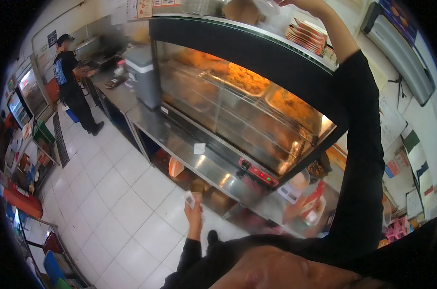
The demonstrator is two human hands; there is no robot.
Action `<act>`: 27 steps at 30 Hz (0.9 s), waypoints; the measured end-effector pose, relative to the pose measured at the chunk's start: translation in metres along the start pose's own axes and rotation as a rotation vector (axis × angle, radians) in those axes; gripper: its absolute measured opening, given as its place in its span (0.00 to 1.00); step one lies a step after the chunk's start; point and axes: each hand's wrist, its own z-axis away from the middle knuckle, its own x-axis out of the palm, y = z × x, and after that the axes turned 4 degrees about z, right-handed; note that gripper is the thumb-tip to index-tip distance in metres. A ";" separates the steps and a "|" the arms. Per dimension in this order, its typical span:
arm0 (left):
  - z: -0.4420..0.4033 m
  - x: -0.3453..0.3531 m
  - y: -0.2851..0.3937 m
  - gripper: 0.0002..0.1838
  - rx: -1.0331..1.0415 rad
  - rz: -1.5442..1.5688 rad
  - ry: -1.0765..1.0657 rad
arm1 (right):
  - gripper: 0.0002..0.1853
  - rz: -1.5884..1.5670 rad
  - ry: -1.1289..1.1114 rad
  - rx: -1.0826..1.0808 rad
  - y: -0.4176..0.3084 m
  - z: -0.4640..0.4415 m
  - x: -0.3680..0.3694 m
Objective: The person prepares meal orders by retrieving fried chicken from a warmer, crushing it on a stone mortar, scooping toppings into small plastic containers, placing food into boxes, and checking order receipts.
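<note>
My left hand [194,216] is low in front of the counter, its fingers closed round a small white paper packet [191,199] with a dark mark on it. My right arm stretches up over a glass-fronted food warmer [247,43]. At the top edge of the view, my right hand [309,4] is partly cut off, its fingertips beside a clear plastic bag [271,10] on the warmer's top. Whether those fingers grip the bag I cannot tell. Close below that hand stands a stack of red-and-white cartons [306,37]. Trays of golden fried food [247,79] sit behind the glass.
A steel counter [180,139] runs under the warmer, with a white paper slip [199,148] on it. A grey cooler box [143,77] stands at its left. Farther back, a co-worker [73,86] stands at the counter. White floor tiles [117,202] lie to the left.
</note>
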 end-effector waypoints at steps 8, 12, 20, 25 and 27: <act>0.094 0.173 0.071 0.59 0.121 0.395 -0.801 | 0.09 -0.018 -0.180 -0.255 -0.119 0.328 0.104; 0.200 0.251 0.043 0.58 -0.064 0.395 -1.061 | 0.11 0.027 0.037 -0.101 -0.108 0.501 0.117; 0.466 0.318 -0.117 0.52 -0.801 0.196 -1.574 | 0.26 0.225 0.274 0.718 -0.186 0.825 0.009; 0.584 0.357 -0.194 0.48 -1.143 -0.014 -1.838 | 0.35 0.348 0.379 0.930 -0.205 0.971 -0.041; 0.613 0.373 -0.216 0.47 -1.219 -0.093 -1.877 | 0.35 0.310 0.374 0.973 -0.197 1.018 -0.050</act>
